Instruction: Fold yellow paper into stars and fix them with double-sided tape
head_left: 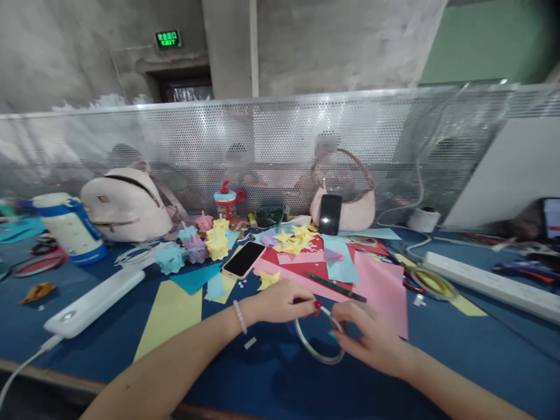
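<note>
A thin whitish ring (318,354), which looks like a narrow roll of tape, is held up above the blue table. My left hand (280,301) closes its fingertips on the upper left of the roll. On the opposite side my right hand (371,338) pinches its right edge between thumb and fingers. Just beyond the hands lies a dark green pencil-like stick (332,286) on pink and red paper. Folded yellow paper stars (295,239) are heaped behind it, and one more yellow star (268,280) lies close to my left hand.
A phone (244,259), several paper star clusters (217,240) and yellow paper (170,315) lie to the left. A white power bank (94,303), bottle (70,227) and backpack (126,207) stand farther left. At right are pink paper (385,286), tape rolls (433,284) and a power strip (490,286).
</note>
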Motion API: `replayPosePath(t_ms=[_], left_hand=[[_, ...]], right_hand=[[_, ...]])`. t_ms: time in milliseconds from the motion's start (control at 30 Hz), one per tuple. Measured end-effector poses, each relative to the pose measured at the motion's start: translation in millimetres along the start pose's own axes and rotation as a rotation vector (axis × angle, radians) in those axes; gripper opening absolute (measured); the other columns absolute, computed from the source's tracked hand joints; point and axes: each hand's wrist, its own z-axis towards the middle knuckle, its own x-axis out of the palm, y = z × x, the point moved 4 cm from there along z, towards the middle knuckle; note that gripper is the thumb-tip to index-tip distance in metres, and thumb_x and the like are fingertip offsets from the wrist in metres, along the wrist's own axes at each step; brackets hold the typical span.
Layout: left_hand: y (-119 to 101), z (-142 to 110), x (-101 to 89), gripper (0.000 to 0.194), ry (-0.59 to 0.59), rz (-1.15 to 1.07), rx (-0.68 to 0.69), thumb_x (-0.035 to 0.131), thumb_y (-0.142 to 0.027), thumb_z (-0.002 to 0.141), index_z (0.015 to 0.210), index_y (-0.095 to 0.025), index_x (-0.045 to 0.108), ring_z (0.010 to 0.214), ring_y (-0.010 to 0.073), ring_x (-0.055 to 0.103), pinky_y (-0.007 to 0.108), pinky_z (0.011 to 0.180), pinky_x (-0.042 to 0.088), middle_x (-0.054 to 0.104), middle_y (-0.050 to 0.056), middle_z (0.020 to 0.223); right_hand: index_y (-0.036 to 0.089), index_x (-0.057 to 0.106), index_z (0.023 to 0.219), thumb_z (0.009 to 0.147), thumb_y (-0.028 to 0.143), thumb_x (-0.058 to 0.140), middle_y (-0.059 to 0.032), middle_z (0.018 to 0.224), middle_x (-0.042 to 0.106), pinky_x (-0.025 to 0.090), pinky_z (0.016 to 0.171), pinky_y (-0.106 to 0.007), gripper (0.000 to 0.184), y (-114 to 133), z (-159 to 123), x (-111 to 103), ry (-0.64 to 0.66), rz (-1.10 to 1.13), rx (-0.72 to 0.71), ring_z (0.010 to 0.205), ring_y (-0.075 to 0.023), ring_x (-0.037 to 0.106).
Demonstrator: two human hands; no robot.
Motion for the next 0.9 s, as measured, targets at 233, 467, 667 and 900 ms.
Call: replayPosePath(t_ms=[233,467,667,900], left_hand=[[0.6,-0.7,1.0,0.021,0.025,0.056,0.074,0.046,-0.020,0.087,0.078,-0.013,0.063,0.066,0.0112,0.055,0.018,0.061,0.039,0.063,0.003,0.070],[1.1,-0.3,2.0,0.025,0.006,0.124,0.077,0.041,-0.021,0.089,0.072,-0.014,0.058,0.067,0.0120,0.054,0.020,0.062,0.037,0.061,0.003,0.072],[0.3,0.2,4.4,0.024,-0.008,0.143,0.075,0.039,-0.018,0.088,0.070,-0.015,0.055,0.064,0.0120,0.050,0.021,0.062,0.037,0.057,0.002,0.068],[-0.6,0.4,5.0,0.025,-0.025,0.162,0.058,0.036,-0.017,0.088,0.071,-0.014,0.054,0.065,0.0121,0.051,0.020,0.062,0.038,0.057,0.002,0.069]], right_hand=[[0.022,0.049,0.099,0.087,0.020,0.041,-0.0024,0.069,0.063,0.048,0.055,-0.024,0.014,2.3,0.1,3.2,0.077,0.059,-0.053,0.060,-0.0141,0.060],[0.023,0.052,0.107,0.087,0.016,0.037,-0.0049,0.079,0.067,0.052,0.062,-0.023,0.026,4.2,2.5,0.7,0.040,0.073,-0.063,0.070,-0.0149,0.064],[0.021,0.049,0.111,0.086,0.014,0.036,-0.0070,0.083,0.067,0.052,0.063,-0.024,0.029,7.3,2.4,-0.3,0.060,0.057,-0.059,0.072,-0.0159,0.064],[0.020,0.046,0.116,0.085,0.016,0.037,-0.0079,0.088,0.065,0.051,0.066,-0.028,0.032,6.5,-0.5,1.7,0.100,0.045,-0.069,0.078,-0.0179,0.062]])
